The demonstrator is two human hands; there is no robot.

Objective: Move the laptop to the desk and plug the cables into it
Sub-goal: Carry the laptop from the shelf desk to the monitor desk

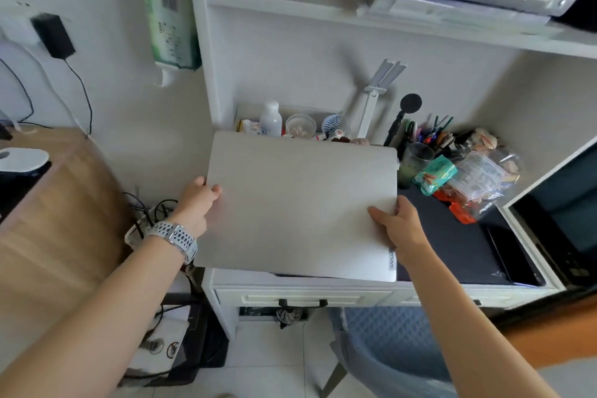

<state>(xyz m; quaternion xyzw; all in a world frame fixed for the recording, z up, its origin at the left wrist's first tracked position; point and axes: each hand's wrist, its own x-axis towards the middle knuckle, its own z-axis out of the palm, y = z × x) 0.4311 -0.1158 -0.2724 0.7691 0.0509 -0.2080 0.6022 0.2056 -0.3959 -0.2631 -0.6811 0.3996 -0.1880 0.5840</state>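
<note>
A closed silver laptop (300,203) is held flat over the left part of the white desk (303,292). My left hand (197,207) grips its left edge, thumb on the lid. My right hand (399,226) grips its right edge near the logo corner. The laptop overhangs the desk's left side and covers part of a black mat (452,242). Black cables (80,90) run down the wall from a charger (53,35) at the upper left. More cables (151,210) lie tangled in the gap between the two desks.
A wooden table (58,220) stands to the left with a white mouse (22,158). Bottles and jars (290,124), a pen cup (416,158) and snack bags (478,178) crowd the desk's back. A monitor (562,213) stands at right, a blue chair (394,352) below.
</note>
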